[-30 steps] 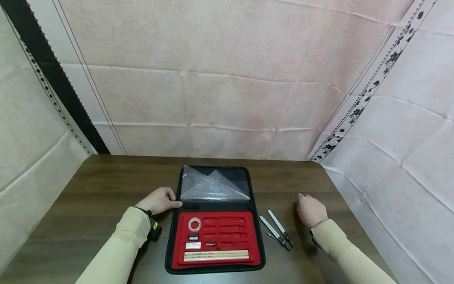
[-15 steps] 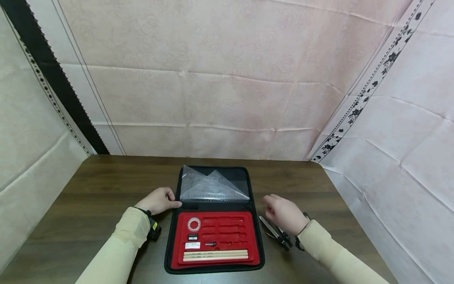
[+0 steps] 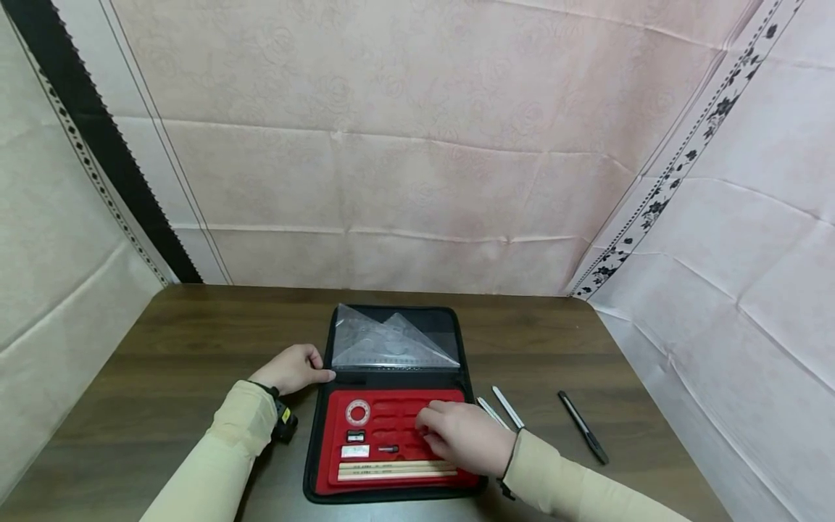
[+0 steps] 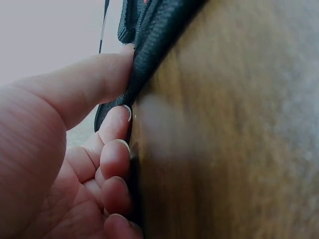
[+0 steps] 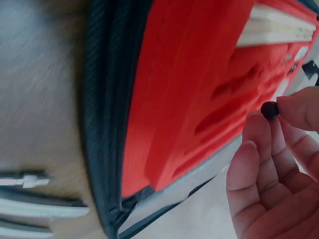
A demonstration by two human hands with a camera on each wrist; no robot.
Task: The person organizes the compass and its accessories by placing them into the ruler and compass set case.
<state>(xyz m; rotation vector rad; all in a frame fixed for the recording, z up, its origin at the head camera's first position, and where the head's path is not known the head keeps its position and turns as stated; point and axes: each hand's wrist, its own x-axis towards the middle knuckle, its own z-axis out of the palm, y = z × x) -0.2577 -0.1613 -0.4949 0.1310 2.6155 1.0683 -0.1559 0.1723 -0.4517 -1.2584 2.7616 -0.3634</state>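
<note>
A black zip drawing-set case [image 3: 479, 464] lies open on the table, with a red moulded tray [image 3: 404, 400] in its near half. My left hand [image 3: 293, 368] holds the case's left edge near the fold; in the left wrist view, thumb and curled fingers meet its black fabric rim. Over the right of the tray is my right hand [image 3: 466, 437]. In the right wrist view, its thumb and a finger pinch a small black round-ended thing [image 5: 269, 110], mostly hidden. The tray holds two pale pencils [image 3: 398, 470], a white eraser [image 3: 355, 451], a small sharpener [image 3: 355, 436] and a white-and-red ring [image 3: 357, 412].
Clear set squares [image 3: 391, 348] sit in the lid pocket. Right of the case lie a compass [image 3: 491, 410] and a similar metal tool [image 3: 508, 407], partly behind the right hand. A black pen [image 3: 583, 428] lies farther right on the wooden table [image 3: 215, 326].
My right hand has moved left from the table's right side, past the compasses, to over the red tray. The black pen has come into sight. My left hand stays at the case edge.
</note>
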